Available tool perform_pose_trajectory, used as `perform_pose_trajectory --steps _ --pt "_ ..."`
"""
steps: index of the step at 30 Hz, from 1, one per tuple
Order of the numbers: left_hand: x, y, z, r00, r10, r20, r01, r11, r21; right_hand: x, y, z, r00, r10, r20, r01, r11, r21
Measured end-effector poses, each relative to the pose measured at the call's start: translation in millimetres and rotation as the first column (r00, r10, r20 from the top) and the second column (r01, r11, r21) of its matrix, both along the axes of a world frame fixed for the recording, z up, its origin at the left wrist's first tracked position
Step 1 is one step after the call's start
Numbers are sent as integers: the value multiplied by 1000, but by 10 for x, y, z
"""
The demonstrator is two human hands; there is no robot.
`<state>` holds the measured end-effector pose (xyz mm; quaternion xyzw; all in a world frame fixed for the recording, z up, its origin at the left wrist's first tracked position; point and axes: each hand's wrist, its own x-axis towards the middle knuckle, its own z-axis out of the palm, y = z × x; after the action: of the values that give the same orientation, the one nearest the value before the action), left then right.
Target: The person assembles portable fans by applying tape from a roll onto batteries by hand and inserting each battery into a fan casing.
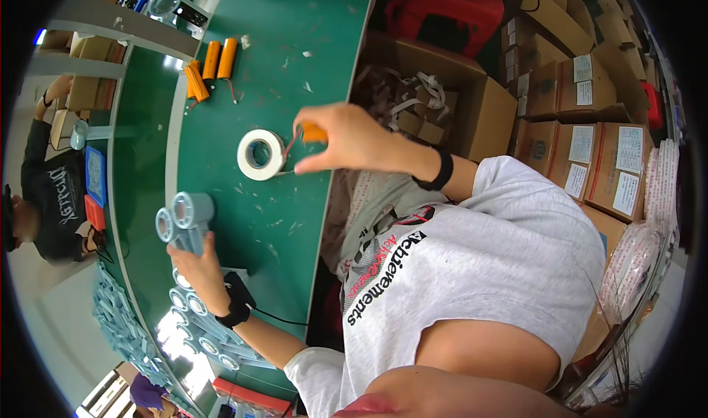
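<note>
My right hand (343, 139) is over the near edge of the green table, fingers curled around an orange battery pack (314, 132) that they partly hide. A red wire runs from the pack. Beside it lies a roll of white tape (249, 168), its loose strip reaching towards my right thumb. Further left, my left hand (198, 269) grips a light blue plastic housing (193, 239) with a round tubular end. Similar housings (193, 208) stand just beyond the fingers, and several more lie in rows under and behind the hand.
Orange battery packs (227, 58) with wires lie on the table (295, 19). An open carton (479, 123) of white scraps and a red stool (442, 19) are beside the table. Stacked cartons (575, 152) stand behind. Across the bench, a person (59, 197) works near a blue tray (96, 174).
</note>
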<state>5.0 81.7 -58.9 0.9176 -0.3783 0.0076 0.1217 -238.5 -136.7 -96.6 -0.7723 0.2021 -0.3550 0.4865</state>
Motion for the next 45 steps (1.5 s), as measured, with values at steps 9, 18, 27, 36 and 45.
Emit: perform_pose_trajectory --steps 9,18,27,36,45 --pt "-740 -1329 61 697 -687 205 691 720 66 -161 305 -285 989 -34 -146 -6 963 -270" --pt "-689 -1058 -105 749 -460 -477 70 770 -634 -540 504 -356 850 407 -335 -514 779 -358" --pt "-985 -754 206 823 -437 -362 58 699 -713 -512 107 379 896 378 232 -443 778 446" --pt "-1194 -1026 143 965 -260 -34 170 720 -673 342 348 377 943 202 264 -276 919 283" --pt "-1284 -1221 -148 848 -366 -383 11 736 -677 480 17 347 652 -452 608 -346 537 770"
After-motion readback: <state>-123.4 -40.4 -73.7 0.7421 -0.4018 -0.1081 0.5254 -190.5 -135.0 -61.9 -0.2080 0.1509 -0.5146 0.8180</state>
